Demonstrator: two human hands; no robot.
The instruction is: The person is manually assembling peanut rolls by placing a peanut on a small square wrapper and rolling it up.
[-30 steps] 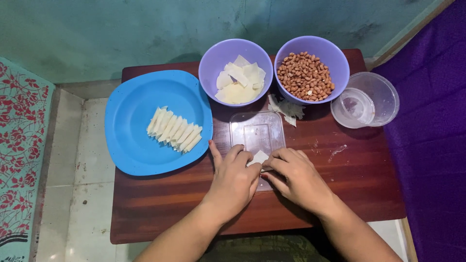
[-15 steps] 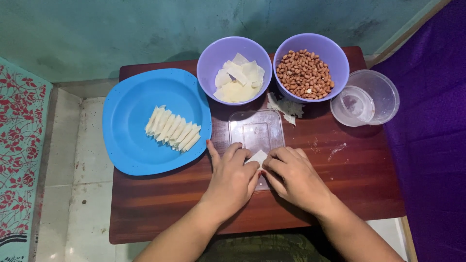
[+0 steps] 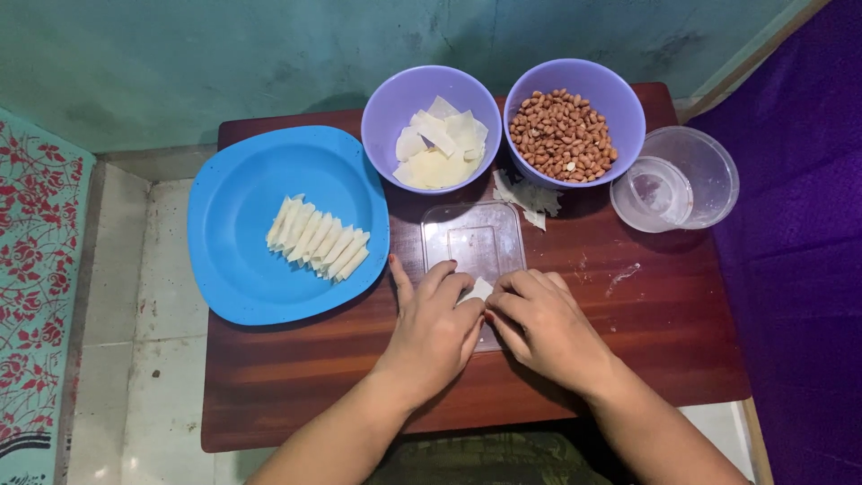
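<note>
My left hand (image 3: pixel 435 328) and my right hand (image 3: pixel 540 325) meet over the near end of a clear plastic lid (image 3: pixel 473 237) on a dark wooden table (image 3: pixel 296 377). Between their fingertips sits a small white dough wrapper (image 3: pixel 477 289), pinched by both hands and mostly hidden by the fingers. Left of the hands a blue plate (image 3: pixel 241 202) carries a row of several rolled white pieces (image 3: pixel 317 238). Behind the lid stand a purple bowl with flat white wrappers (image 3: pixel 437 149) and a purple bowl of peanuts (image 3: pixel 563 135).
A clear plastic tub (image 3: pixel 675 180) with a little liquid stands at the table's right rear. Torn white wrapper scraps (image 3: pixel 528 198) lie below the peanut bowl. A purple cloth (image 3: pixel 804 224) runs along the right, and a floral mat (image 3: pixel 40 269) lies on the floor at left.
Both hands stay over the lid, fingers working the white wrapper slightly. Nothing else has moved.
</note>
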